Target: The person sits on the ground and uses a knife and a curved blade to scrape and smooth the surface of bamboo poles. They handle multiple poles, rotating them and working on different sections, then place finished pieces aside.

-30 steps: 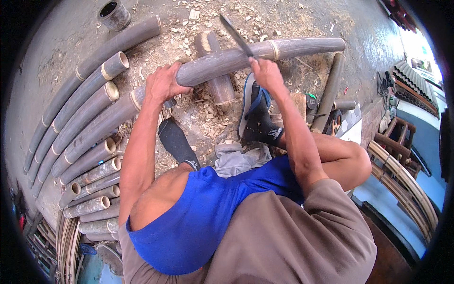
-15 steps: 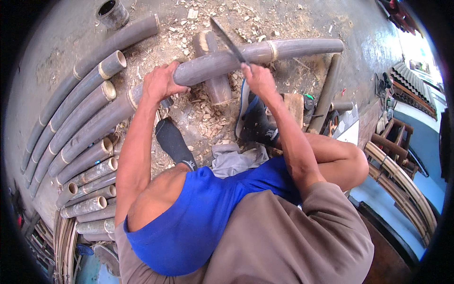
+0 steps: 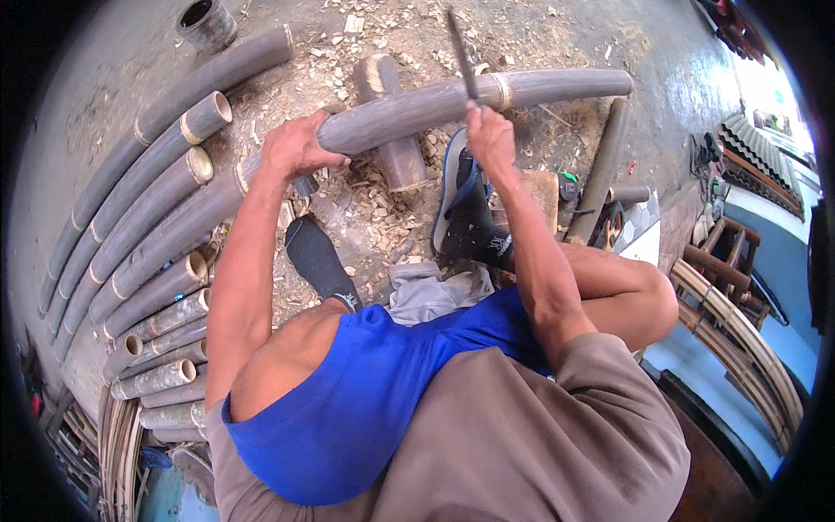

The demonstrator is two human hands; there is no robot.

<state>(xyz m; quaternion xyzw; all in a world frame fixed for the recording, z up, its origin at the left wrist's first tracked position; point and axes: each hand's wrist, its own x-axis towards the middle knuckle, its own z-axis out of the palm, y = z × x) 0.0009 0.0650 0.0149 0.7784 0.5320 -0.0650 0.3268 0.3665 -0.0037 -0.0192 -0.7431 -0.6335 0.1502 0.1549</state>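
Observation:
A long dark bamboo pole (image 3: 391,120) with pale node rings runs from the left to the far right, resting across a short bamboo piece (image 3: 402,163) on the floor. My left hand (image 3: 297,150) is closed round the pole, thumb toward me. In my right hand (image 3: 491,137) is the handle of a long dark-bladed knife (image 3: 462,54). Its blade points away from me, crossing over the pole just left of a node ring. Whether the edge touches the bamboo I cannot tell.
Several cut bamboo poles (image 3: 152,130) lie side by side at the left, with shorter lengths nearer me. Pale wood chips (image 3: 387,230) litter the floor. A dark pot (image 3: 207,28) stands at the far left. My feet and a grey cloth (image 3: 435,291) are below the pole.
My right hand has shifted a little right and away from me. The knife's blade has swung from leaning left to nearly straight ahead. My left hand stays on the pole.

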